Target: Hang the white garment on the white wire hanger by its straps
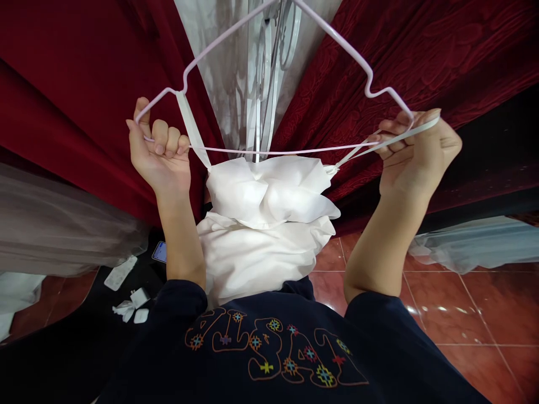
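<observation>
A pale pink wire hanger [337,39] is held up in front of me. My left hand [160,148] grips its left end, fingers curled round the wire. A white strappy garment [269,224] hangs below the hanger's bottom bar; its left strap [191,126] is looped over the left shoulder notch. My right hand [415,148] holds the hanger's right end and pinches the garment's right strap [366,147], pulled taut towards that end. The garment's ruffled top bunches in the middle and drapes down against my dark blue shirt.
Dark red curtains [63,84] hang behind on both sides, with a sheer white panel [252,78] between them. Below lie red floor tiles [463,303], pale tulle fabric [475,244] at right, grey fabric at left, a phone [160,252] and small white items on a black cloth.
</observation>
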A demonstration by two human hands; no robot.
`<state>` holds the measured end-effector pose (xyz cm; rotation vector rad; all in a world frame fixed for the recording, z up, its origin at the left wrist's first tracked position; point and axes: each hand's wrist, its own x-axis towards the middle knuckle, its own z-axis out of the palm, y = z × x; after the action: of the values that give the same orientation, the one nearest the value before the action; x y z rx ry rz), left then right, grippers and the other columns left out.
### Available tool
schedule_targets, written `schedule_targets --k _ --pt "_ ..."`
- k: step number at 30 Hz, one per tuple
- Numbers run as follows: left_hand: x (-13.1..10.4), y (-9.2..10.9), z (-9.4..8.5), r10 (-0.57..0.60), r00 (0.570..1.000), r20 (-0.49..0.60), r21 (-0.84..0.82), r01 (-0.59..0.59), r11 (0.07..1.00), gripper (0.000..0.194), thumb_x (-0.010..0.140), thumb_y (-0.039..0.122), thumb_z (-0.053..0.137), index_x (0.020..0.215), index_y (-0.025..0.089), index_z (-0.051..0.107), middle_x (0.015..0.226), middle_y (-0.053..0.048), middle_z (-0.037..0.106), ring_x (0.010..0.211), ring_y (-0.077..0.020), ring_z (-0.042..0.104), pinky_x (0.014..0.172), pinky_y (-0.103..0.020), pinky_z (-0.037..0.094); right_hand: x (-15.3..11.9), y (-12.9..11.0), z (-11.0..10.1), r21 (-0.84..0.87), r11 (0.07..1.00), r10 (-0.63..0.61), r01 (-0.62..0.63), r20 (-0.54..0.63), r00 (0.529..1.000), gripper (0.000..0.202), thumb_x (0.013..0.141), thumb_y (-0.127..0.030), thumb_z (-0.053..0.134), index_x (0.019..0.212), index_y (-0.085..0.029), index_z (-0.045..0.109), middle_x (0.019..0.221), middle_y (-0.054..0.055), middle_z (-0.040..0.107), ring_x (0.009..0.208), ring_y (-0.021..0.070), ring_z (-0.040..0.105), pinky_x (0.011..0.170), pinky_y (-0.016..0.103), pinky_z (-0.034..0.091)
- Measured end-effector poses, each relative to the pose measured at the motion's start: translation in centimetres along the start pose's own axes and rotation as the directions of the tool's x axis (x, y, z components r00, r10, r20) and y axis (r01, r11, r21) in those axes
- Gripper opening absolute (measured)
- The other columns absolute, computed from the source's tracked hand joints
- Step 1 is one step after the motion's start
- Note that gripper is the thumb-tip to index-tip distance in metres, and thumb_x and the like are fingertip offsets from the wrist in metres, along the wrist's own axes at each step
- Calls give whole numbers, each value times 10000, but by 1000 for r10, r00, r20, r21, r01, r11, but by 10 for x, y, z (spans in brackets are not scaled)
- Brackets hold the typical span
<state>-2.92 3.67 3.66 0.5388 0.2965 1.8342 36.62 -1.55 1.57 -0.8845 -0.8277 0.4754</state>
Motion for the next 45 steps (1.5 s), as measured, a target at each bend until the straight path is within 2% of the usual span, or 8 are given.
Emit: schedule_targets --k 4,10,16,22,26,30,39,45 --pt "9 -1 -5 -5 999 -32 -22 4 1000 569 1284 447 111 1196 204 618 515 86 195 426 -131 129 443 -298 197 2 -9 17 -18 991 -133 136 134 982 497 745 -609 964 797 -135 827 726 36 761 609 110 729 526 235 567" --pt "12 -2 -6 -3 998 -55 -2 3 1000 648 1262 485 28 1226 194 605 518 86 146 425 -141 92 438 -299 169 4 -40 45 -286 893 -250 349 330 910 387 783 -580 953 826 -204 875 760 41 812 658 101 708 641 304 540" --pt "7 -4 -8 -21 999 -41 -37 19 999 685 1251 481 -13 1207 194 608 511 88 204 434 -135 117 456 -284 199 7 -52 40 -346 793 -289 502 512 809 495 697 -541 1026 1090 -272 893 969 45 850 862 177 772 771 385 594" --pt "-1 -4 -3 -12 1000 -10 9 12 1000 452 1295 400 262 1174 187 641 531 82 241 455 -137 150 487 -325 224 -21 -48 35 -234 634 -682 737 279 676 203 933 -477 828 1107 -394 892 996 -14 810 1006 216 710 930 494 571" --pt "-7 -6 -1 9 1000 -15 111 -8 994 553 1287 446 191 1135 201 663 557 70 195 476 -157 131 510 -349 216 -64 -36 49 -166 786 -442 595 521 730 319 988 -322 760 1294 -372 836 1127 19 836 819 159 706 703 372 591" --pt "-9 -9 -3 44 998 44 153 -50 987 515 1285 409 215 1148 218 674 591 62 184 490 -163 146 520 -327 246 -96 -7 62 -271 845 -107 460 759 642 504 978 -392 741 1476 -327 698 1371 65 738 699 90 593 568 299 562" --pt "-44 -33 -24 182 980 75 492 -195 848 425 1041 639 754 1094 218 759 978 -60 730 973 -199 717 943 -294 560 -115 26 81 -317 870 -130 377 591 796 363 1031 -488 641 1346 -327 723 1283 68 688 681 102 507 608 355 546" --pt "-76 -17 -24 -2 976 220 782 -174 599 272 967 464 865 944 193 864 930 -111 802 707 -175 624 609 -279 456 -118 27 89 -318 904 -85 286 523 848 367 1006 -548 679 1291 -334 767 1260 80 689 829 164 584 606 351 525"
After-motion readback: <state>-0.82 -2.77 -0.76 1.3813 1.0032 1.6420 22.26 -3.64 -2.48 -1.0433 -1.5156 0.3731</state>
